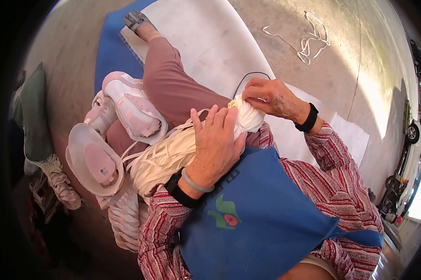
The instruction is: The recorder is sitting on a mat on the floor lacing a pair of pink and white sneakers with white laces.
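Observation:
A thick bundle of cream flat shoelaces (166,156) lies across my lap, its far end gathered into a tight white bunch with a yellowish band round it. My left hand (217,147) rests flat on the bundle, fingers stretched out. At the gathered end, my right hand (273,100) has its fingers bent and pressed together on the laces; its fingertips are partly hidden. Left of the bundle are a pink and white sneaker (138,112) and a similar shoe (101,114) behind it. Nearer me, a pale shoe part (98,163) shows its pink insole.
More bundled laces (124,219) hang below the shoes. A green sack (34,112) and frayed laces (61,182) are at the left. White sheeting (196,37) covers part of the concrete floor, where a loose lace (308,42) lies. Vehicles stand at the far right.

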